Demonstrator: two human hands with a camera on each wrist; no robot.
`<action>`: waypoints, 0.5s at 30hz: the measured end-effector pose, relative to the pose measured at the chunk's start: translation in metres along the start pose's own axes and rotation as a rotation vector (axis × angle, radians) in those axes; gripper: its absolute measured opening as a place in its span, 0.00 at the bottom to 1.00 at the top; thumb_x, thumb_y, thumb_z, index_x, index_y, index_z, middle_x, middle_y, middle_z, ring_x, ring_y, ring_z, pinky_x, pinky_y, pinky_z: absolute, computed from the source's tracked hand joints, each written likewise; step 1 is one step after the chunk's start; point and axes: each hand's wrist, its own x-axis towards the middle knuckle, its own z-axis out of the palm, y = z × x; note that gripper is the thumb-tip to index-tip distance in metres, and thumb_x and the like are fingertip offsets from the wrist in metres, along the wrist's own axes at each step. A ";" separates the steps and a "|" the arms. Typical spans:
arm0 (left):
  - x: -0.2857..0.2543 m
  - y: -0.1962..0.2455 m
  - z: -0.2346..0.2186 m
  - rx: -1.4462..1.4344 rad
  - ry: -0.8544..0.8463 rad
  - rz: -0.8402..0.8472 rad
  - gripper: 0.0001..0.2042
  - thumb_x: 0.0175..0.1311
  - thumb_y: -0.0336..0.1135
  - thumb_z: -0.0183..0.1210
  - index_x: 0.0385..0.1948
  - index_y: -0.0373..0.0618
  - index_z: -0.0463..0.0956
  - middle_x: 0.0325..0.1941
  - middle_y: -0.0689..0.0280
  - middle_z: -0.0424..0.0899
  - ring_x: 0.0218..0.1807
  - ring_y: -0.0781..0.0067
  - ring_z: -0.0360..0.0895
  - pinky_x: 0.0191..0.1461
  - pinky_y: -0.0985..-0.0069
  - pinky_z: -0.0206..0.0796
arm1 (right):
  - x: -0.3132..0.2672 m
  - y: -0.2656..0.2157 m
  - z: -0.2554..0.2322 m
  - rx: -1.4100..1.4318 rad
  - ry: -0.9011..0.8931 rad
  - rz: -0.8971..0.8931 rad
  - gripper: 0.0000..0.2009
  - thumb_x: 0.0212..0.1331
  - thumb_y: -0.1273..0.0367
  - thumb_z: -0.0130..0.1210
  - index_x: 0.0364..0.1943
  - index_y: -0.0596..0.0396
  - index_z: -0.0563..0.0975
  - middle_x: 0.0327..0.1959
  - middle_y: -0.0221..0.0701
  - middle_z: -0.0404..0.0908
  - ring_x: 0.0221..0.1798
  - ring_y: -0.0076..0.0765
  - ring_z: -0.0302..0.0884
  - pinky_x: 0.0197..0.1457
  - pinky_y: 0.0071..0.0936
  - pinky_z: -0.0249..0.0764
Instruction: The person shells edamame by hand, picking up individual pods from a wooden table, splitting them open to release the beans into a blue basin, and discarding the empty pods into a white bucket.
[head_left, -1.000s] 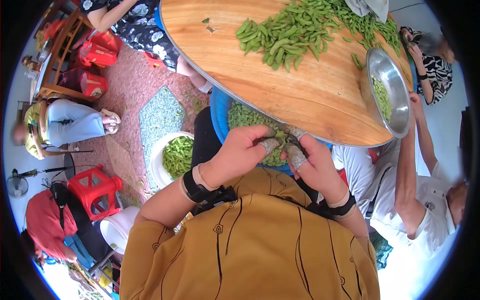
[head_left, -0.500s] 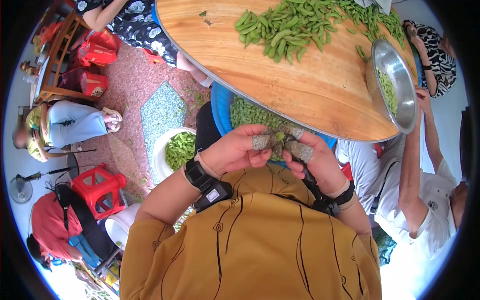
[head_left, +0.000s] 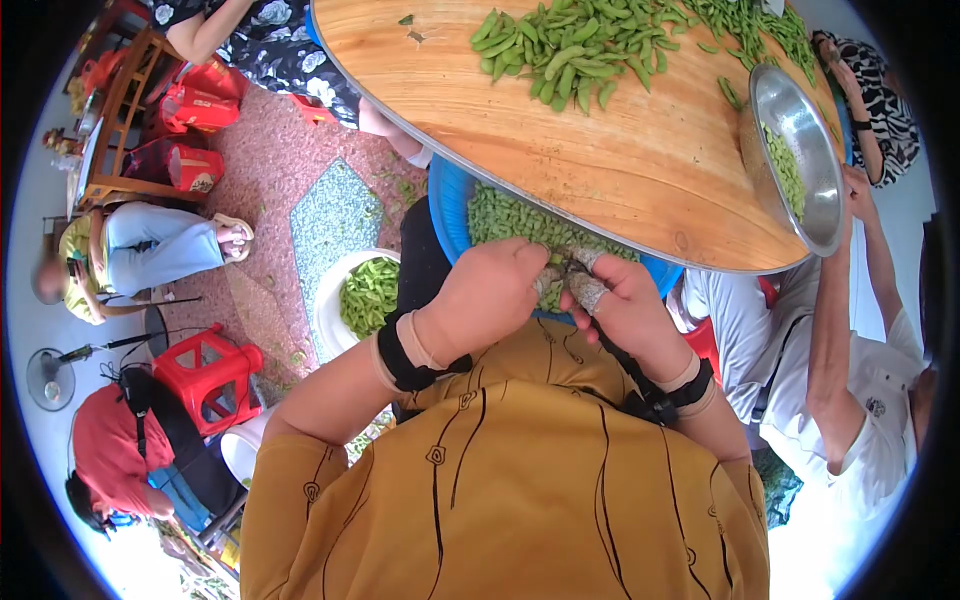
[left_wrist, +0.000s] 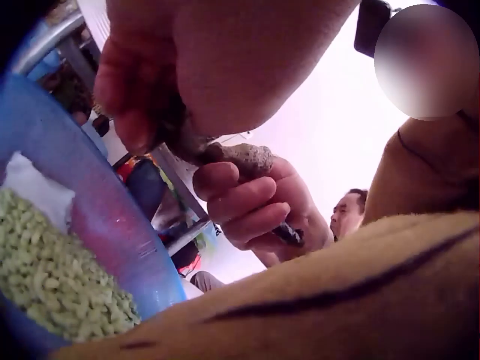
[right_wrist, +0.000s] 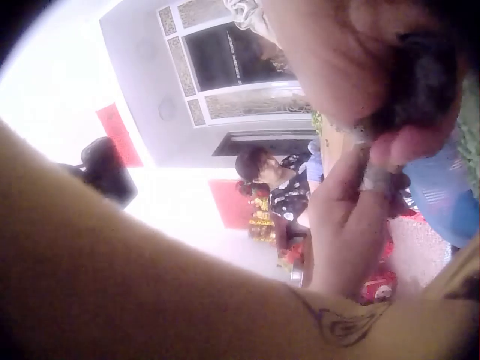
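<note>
Wooden table [head_left: 600, 160] strewn with pods; both hands [head_left: 560, 285] pinch something unclear over blue basin [head_left: 450, 215].

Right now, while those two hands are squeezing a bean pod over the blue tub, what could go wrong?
1. The left hand and right hand work at the near edge of the blue tub, so a popped bean might land outside it.
2. The metal bowl sits at the edge of the wooden table; a bump might tip it off.
3. The bean pod between the wrapped fingertips is barely visible; it may slip.
</note>
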 end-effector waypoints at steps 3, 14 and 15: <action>0.000 -0.003 -0.001 -0.503 -0.155 -0.344 0.05 0.55 0.25 0.51 0.33 0.36 0.71 0.25 0.60 0.74 0.25 0.70 0.73 0.28 0.74 0.65 | 0.000 0.008 -0.001 -0.075 -0.001 -0.024 0.09 0.58 0.78 0.43 0.37 0.59 0.75 0.26 0.27 0.76 0.21 0.17 0.71 0.21 0.16 0.68; 0.007 0.002 0.006 -1.050 -0.400 -0.747 0.07 0.65 0.26 0.46 0.31 0.36 0.73 0.27 0.67 0.78 0.26 0.82 0.71 0.30 0.83 0.65 | -0.006 0.022 -0.015 -0.072 0.049 -0.039 0.08 0.57 0.73 0.51 0.39 0.59 0.74 0.26 0.31 0.77 0.22 0.24 0.72 0.21 0.22 0.68; 0.007 0.003 0.008 -0.938 -0.413 -0.693 0.06 0.64 0.25 0.46 0.32 0.36 0.74 0.28 0.66 0.78 0.26 0.82 0.72 0.30 0.83 0.65 | -0.004 0.028 -0.016 -0.300 0.147 -0.214 0.08 0.54 0.73 0.53 0.38 0.60 0.74 0.26 0.36 0.77 0.22 0.33 0.73 0.22 0.28 0.68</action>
